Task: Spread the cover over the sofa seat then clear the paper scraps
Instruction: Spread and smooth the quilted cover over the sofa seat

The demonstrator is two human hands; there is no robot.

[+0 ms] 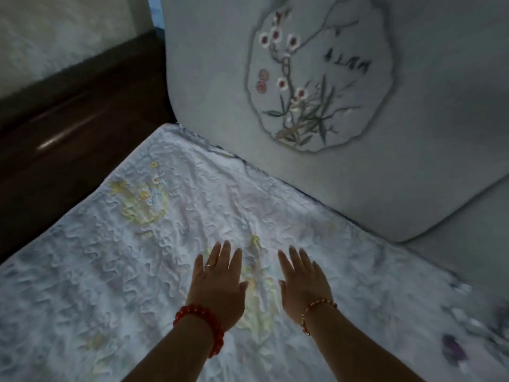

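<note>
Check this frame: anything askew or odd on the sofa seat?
Nothing stands out. The cover lies flat across the seat up to the back cushion, with the left hand and right hand flat on it. No paper scraps visible.

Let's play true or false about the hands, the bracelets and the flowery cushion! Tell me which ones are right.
1. Both hands lie flat with straight fingers on the cover. True.
2. The left hand wears a gold bracelet. False: a red bead bracelet is on the left wrist; the gold one is on the right.
3. The back cushion shows stitched flowers. True.
4. The right hand grips a paper scrap. False: it holds nothing, and no scraps are in view.
5. The left hand wears a ring. True.
</note>
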